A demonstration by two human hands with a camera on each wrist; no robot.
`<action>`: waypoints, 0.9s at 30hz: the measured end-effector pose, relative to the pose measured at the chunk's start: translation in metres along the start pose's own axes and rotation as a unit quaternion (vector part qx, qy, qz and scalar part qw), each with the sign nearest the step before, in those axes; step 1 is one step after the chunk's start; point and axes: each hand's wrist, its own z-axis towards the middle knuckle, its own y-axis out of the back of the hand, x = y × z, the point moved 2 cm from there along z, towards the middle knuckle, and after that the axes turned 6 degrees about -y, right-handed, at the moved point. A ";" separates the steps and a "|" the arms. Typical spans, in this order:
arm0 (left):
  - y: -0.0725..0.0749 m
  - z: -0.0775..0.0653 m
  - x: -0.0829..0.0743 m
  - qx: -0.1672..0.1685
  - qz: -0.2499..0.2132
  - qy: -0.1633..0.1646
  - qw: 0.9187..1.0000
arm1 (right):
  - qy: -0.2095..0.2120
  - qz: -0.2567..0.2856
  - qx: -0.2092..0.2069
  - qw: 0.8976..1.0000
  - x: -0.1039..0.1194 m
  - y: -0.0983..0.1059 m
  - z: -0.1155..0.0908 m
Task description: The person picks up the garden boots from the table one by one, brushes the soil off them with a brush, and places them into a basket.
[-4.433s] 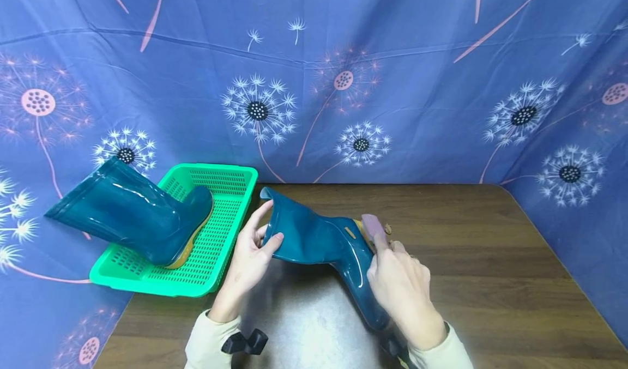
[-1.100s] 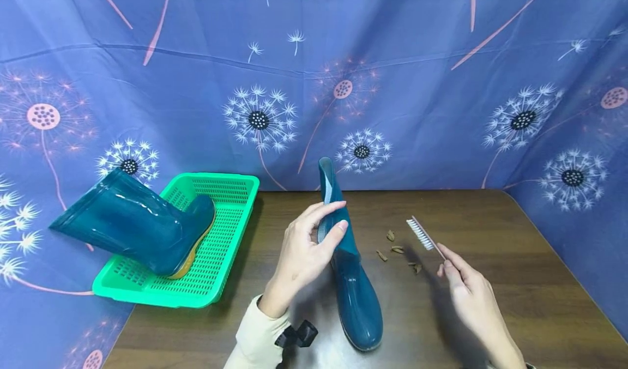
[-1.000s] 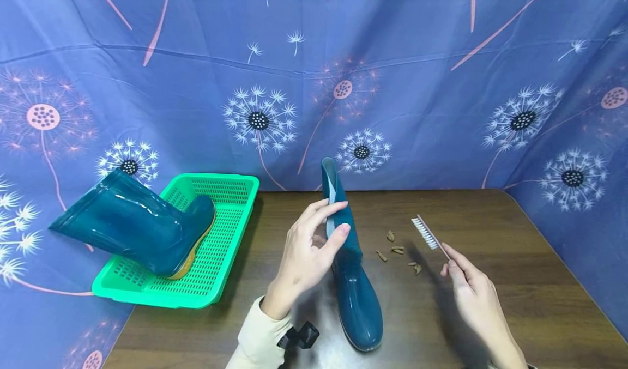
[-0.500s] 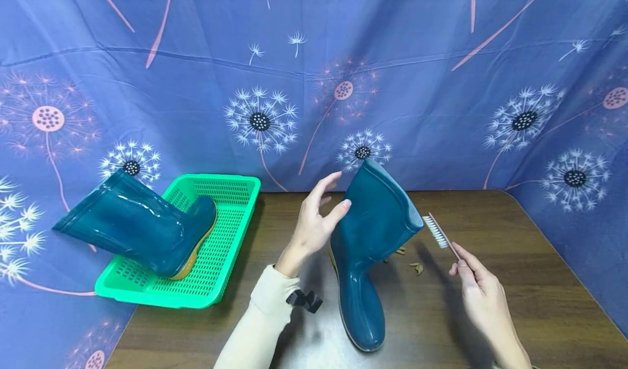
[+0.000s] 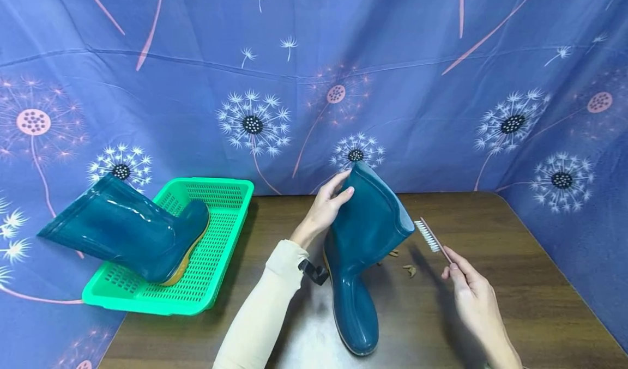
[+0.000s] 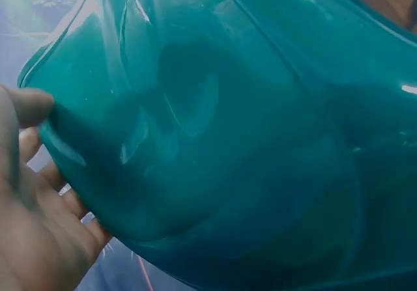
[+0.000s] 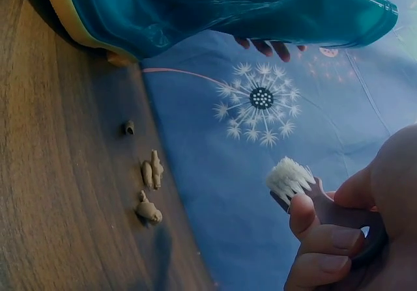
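Observation:
A shiny teal rubber boot (image 5: 365,222) stands on the table, toe toward me, its open top tilted to the right. My left hand (image 5: 326,208) grips the back of its shaft near the top; in the left wrist view the thumb lies on the near side of the boot (image 6: 215,141) and the fingers go behind it. To the right of the boot, my right hand (image 5: 473,298) holds a small scrubbing brush (image 5: 429,237) with white bristles by its handle, raised above the table. The right wrist view shows the brush (image 7: 290,180) apart from the boot.
A second teal boot (image 5: 118,227) lies tilted in a green plastic basket (image 5: 230,254) at the left, its shaft sticking out over the rim. Several brown clumps (image 5: 410,270) lie on the wooden table (image 5: 515,282) between boot and brush. A blue dandelion-print cloth (image 5: 417,113) hangs behind.
The brush has left the boot's sole and moved right. The boot, earlier tipped sideways, now stands and has turned its opening rightward. My left hand, apart half a second ago, now holds the shaft.

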 end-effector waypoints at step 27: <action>0.027 -0.072 -0.046 -0.366 -0.062 -0.005 0.928 | 0.019 -0.018 0.000 1.000 0.000 -0.002 -0.002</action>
